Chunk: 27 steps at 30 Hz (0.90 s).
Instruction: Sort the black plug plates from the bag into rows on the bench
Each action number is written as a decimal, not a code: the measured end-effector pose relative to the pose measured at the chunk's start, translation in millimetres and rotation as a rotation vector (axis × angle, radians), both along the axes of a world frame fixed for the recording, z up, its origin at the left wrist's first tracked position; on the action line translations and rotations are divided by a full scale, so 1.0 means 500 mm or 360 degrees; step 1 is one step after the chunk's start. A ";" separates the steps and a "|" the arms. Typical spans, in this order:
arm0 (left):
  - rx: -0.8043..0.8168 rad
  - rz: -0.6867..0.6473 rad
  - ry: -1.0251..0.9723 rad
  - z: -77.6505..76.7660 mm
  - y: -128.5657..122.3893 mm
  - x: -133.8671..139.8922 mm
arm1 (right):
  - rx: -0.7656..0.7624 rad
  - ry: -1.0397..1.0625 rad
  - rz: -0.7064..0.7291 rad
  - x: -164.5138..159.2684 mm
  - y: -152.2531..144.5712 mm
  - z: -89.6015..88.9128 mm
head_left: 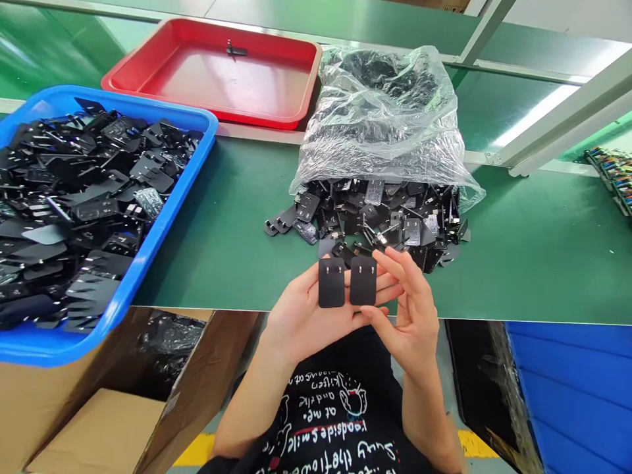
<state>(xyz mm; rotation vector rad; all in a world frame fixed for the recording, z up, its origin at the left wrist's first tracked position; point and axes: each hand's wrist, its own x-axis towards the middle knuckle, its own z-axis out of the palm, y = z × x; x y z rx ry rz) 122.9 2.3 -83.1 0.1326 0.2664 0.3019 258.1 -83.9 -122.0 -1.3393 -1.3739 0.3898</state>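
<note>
Two black plug plates with metal pins are side by side over the near edge of the green table. My left hand (pixel 311 322) is palm up beneath them, bearing the left plug plate (pixel 331 283) on its palm and fingers. At the right plug plate (pixel 363 282), my right hand (pixel 412 309) is closed, with its thumb by the lower edge and fingertips by the upper corner. Just beyond both hands lies a heap of similar black plug parts (pixel 375 217), spilling from a clear plastic bag (pixel 380 138).
A blue bin (pixel 195 171) full of black plug parts stands at the left. Behind it sits a red tray (pixel 212 108) with one small part (pixel 237 51) inside. Below the table are a cardboard box (pixel 103 428) and a blue container (pixel 577 388). A metal post (pixel 553 118) rises at right.
</note>
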 end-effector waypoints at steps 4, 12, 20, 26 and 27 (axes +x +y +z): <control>0.0001 -0.0002 -0.0010 0.004 -0.006 -0.006 | 0.0016 -0.0065 -0.0006 -0.005 -0.004 0.002; 0.0005 -0.0016 -0.0082 0.006 -0.013 -0.021 | 0.0131 -0.0032 -0.0007 -0.017 -0.003 0.007; -0.0017 0.0008 -0.0241 0.011 -0.018 -0.028 | 0.0244 -0.0008 0.0028 -0.021 -0.001 0.013; -0.0030 0.0027 -0.0235 0.013 -0.018 -0.030 | 0.0214 0.0032 0.0008 -0.024 -0.001 0.013; -0.0039 0.0029 -0.0227 0.012 -0.018 -0.030 | 0.0205 0.0038 0.0006 -0.025 -0.001 0.012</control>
